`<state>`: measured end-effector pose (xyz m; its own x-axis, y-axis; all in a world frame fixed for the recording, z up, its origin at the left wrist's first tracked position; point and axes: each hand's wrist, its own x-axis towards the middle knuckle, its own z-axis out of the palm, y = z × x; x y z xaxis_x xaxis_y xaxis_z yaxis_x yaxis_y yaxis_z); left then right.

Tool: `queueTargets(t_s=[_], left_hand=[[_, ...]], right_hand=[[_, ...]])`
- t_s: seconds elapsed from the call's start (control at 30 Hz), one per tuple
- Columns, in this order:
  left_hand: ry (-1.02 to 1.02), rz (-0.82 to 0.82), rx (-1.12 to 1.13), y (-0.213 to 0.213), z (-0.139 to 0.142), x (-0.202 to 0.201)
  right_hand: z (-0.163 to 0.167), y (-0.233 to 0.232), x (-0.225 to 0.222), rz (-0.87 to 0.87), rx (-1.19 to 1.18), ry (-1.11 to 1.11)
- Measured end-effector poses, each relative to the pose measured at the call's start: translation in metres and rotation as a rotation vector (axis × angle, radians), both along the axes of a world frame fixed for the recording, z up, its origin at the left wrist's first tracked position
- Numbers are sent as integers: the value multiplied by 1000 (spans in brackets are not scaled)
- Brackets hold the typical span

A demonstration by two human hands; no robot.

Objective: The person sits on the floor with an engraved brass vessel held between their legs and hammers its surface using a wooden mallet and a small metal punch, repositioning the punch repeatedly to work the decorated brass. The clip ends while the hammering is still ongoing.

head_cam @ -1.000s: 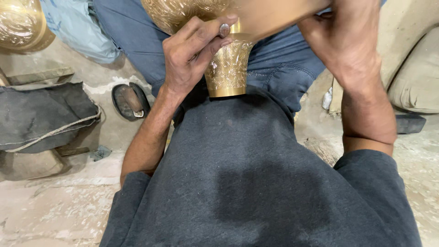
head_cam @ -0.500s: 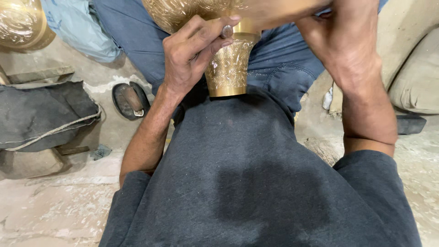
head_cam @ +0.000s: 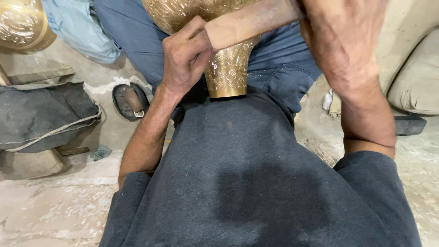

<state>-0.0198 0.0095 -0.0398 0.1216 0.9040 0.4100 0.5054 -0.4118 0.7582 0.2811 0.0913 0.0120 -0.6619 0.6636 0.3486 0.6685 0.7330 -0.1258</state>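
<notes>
Fingers (head_cam: 183, 50) of my left hand (head_cam: 185, 61) are curled shut around the narrow neck of the vase (head_cam: 226, 68), pressing it against my shirt (head_cam: 247, 174); its wider body runs off the top of the frame. My right hand (head_cam: 340, 41) is closed around the far end of a wooden handle (head_cam: 249, 20) that crosses in front of the vase, though how the fingers wrap it is mostly hidden behind the back of the hand. Compared with a second ago, very little has shifted: the handle now lies a touch lower and further across the neck, covering the spot where my left fingertips showed earlier, while the vase and both forearms sit where they were. I judge the work is mid-stroke and steady, with the grip unchanged. The vase is bright brass, densely chased with fine scrolling relief, flaring to a smooth plain rim at my chest. The handle is smooth, worn, pale brown wood. The shirt is soft dark grey cloth with a darker damp patch. Beyond lie blue trousers (head_cam: 279, 68), a dark sandal (head_cam: 130, 100) on the dusty pale floor (head_cam: 50, 206), a black folded cloth (head_cam: 43, 114) to the left, and another brass piece (head_cam: 20, 23) in the top left corner.
</notes>
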Motion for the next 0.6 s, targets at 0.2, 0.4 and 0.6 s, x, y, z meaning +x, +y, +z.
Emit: queueTargets(t_s=[0.2,0.4,0.6], left_hand=[[0,-16,23,2,-4,0],[34,-23,23,0,-12,-5],[38,-22,23,0,-18,-4]], right_hand=[[8,2,-3,-23,-153,-2],[3,-1,-6,-10,36,16],[-3,-3,2,-80,-269,116]])
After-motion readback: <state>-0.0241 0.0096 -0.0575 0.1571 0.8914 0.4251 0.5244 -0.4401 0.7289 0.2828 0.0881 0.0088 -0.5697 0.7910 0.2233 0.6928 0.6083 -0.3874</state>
